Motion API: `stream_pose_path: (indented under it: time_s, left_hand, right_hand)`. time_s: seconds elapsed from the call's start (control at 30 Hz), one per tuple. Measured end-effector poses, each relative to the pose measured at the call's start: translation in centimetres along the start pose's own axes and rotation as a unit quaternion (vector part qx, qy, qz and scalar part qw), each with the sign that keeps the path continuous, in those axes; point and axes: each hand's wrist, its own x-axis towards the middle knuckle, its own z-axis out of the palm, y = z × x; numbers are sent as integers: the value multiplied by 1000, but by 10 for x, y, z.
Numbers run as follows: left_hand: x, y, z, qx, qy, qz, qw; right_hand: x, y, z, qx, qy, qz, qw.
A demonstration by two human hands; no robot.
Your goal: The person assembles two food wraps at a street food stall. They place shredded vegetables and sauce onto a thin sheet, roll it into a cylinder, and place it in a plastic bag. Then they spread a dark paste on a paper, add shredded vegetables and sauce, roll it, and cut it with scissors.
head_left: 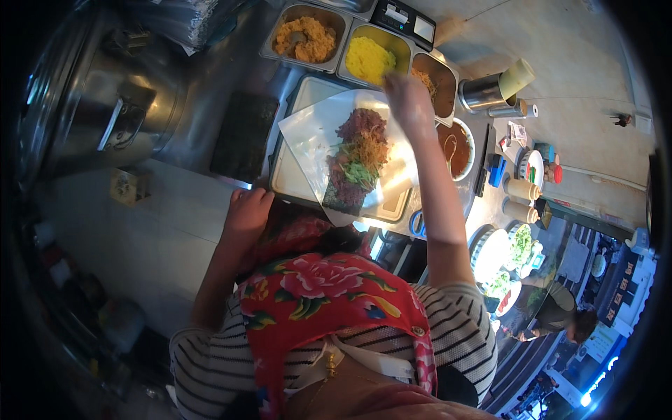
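Observation:
On a pale tray [285,173] lies a white paper sheet [308,129], partly over a dark seaweed sheet [341,200]. Purple rice [364,124], brown shreds [369,150] and chopped greens [357,173] are spread on top. My right hand [411,105] is at the near right rim of the metal pan of yellow shreds [369,59], beside another pan of orange shreds [425,82]. Its fingertips are blurred and partly hidden. At the tray's near left corner, by the counter edge, rests my left hand [249,208] with curled fingers; their inner side is hidden.
A pan of orange crumbly filling [306,40] stands at the back. On the right are a bowl of reddish-brown sauce [458,150] with a spoon, metal canisters [481,93] and squeeze bottles [521,189]. A dark flat sheet [245,136] lies left; another person [560,308] is far right.

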Motion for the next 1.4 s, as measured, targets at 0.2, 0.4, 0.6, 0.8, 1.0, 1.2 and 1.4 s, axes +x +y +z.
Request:
stream_pose_path:
  time_s: [0.2,0.4,0.6,0.8,1.0,1.2,1.4]
  left_hand:
    - [-34,4,5,15,-4,-76,997]
    - [-52,5,1,17,-62,-146,987]
    - [-34,-5,0,20,19,-59,998]
    - [-22,-21,-6,-3,41,4,999]
    - [5,-24,0,-31,-44,65,996]
    - [24,-5,-10,-112,-19,130,985]
    - [74,52,-37,-217,46,86,971]
  right_hand:
    - [125,27,48,-60,-126,-13,990]
    - [107,34,72,-55,-104,-30,993]
    - [109,39,47,196,-102,100,970]
    - [-51,10,16,385,-222,207,871]
    - [-136,-14,52,197,6,226,954]
    - [-143,-42,20,206,14,224,952]
    - [-144,-77,1,734,-264,168,604]
